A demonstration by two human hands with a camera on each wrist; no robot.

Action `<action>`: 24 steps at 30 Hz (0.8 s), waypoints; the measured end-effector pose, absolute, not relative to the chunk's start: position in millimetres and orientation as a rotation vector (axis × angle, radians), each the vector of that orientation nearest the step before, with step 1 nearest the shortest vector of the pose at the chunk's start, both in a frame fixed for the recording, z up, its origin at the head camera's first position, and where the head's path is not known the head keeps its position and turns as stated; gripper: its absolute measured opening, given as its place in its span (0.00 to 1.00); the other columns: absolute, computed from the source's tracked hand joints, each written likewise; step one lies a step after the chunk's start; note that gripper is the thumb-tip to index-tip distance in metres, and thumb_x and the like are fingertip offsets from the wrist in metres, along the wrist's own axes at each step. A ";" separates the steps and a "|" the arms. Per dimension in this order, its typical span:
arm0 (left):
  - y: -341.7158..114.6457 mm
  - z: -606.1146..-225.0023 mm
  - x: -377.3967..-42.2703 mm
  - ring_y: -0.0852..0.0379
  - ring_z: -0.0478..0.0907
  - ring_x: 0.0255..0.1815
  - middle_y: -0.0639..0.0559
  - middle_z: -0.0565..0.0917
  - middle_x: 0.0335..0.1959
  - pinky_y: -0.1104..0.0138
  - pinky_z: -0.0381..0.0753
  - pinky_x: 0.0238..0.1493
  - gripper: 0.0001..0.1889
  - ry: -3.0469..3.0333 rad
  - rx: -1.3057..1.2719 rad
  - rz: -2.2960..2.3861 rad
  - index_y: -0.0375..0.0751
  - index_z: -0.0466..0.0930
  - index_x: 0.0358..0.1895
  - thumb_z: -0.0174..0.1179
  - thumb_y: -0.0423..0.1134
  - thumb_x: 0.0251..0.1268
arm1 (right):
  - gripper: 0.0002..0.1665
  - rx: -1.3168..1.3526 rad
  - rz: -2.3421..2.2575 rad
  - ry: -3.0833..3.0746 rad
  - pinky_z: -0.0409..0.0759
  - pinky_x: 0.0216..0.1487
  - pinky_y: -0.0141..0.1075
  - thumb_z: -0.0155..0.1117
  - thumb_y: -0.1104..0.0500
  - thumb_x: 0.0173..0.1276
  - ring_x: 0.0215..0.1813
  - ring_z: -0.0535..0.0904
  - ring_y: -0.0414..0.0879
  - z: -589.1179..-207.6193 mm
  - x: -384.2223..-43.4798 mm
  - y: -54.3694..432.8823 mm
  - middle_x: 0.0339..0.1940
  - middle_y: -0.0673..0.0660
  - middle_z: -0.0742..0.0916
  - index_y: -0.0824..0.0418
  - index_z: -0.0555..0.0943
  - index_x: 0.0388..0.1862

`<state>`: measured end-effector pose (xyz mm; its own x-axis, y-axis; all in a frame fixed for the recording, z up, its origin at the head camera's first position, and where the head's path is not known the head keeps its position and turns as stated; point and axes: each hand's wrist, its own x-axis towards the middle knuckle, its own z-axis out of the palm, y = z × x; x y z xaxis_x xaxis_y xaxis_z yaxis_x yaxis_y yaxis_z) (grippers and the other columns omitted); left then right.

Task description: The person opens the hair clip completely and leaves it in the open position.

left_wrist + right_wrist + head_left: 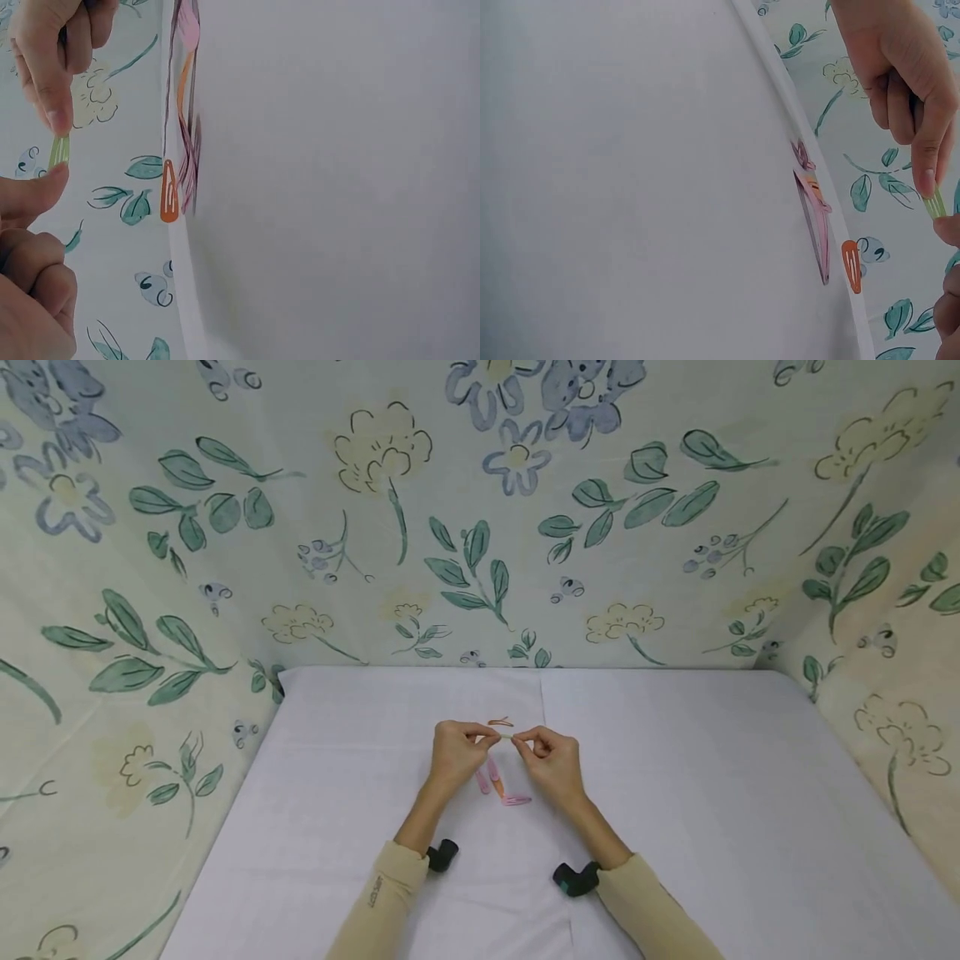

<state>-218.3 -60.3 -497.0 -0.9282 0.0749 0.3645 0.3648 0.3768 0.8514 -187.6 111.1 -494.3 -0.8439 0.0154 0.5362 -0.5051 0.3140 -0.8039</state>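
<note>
A light green snap hair clip [507,736] is held above the table between my two hands. My left hand [457,753] pinches one end between thumb and forefinger, and my right hand [553,762] pinches the opposite end. Both wrist views show the clip [59,152] stretched between the fingertips, its slotted body [934,202] partly covered by them. Just beyond the hands, an orange hair clip [500,722] shows. Nearer me, below the hands, pink hair clips [517,800] lie with another orange one [498,787].
A white cloth [712,793] covers the table. Behind it and at both sides hangs floral fabric [480,568]. Black wrist camera mounts [576,880] sit by the sleeve cuffs.
</note>
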 end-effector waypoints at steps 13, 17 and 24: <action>-81.5 -498.8 -248.2 0.66 0.66 0.21 0.43 0.92 0.32 0.75 0.62 0.21 0.02 -2.621 -0.574 -1.578 0.36 0.94 0.31 0.77 0.31 0.56 | 0.06 0.387 1.561 -2.377 0.54 0.22 0.27 0.79 0.61 0.62 0.19 0.54 0.32 -520.6 -215.0 130.9 0.13 0.48 0.63 0.61 0.93 0.37; -85.2 -500.6 -254.0 0.64 0.61 0.18 0.49 0.87 0.21 0.73 0.60 0.21 0.02 -2.692 -0.531 -1.568 0.40 0.94 0.31 0.78 0.34 0.56 | 0.07 0.396 1.560 -2.401 0.53 0.23 0.27 0.79 0.62 0.62 0.20 0.54 0.32 -523.9 -220.7 131.3 0.14 0.47 0.63 0.62 0.93 0.39; -85.8 -504.1 -262.4 0.61 0.59 0.20 0.58 0.65 0.12 0.72 0.57 0.22 0.03 -2.756 -0.518 -1.443 0.42 0.95 0.31 0.79 0.36 0.56 | 0.10 0.395 1.566 -2.430 0.54 0.23 0.27 0.79 0.61 0.62 0.20 0.56 0.33 -529.2 -229.1 131.2 0.14 0.47 0.64 0.62 0.92 0.42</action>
<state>-262.4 -85.8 -504.1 -0.9461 0.2924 0.1395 0.2812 0.5273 0.8018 -229.1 131.2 -529.2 -0.9389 -0.1035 0.3282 -0.3417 0.3946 -0.8529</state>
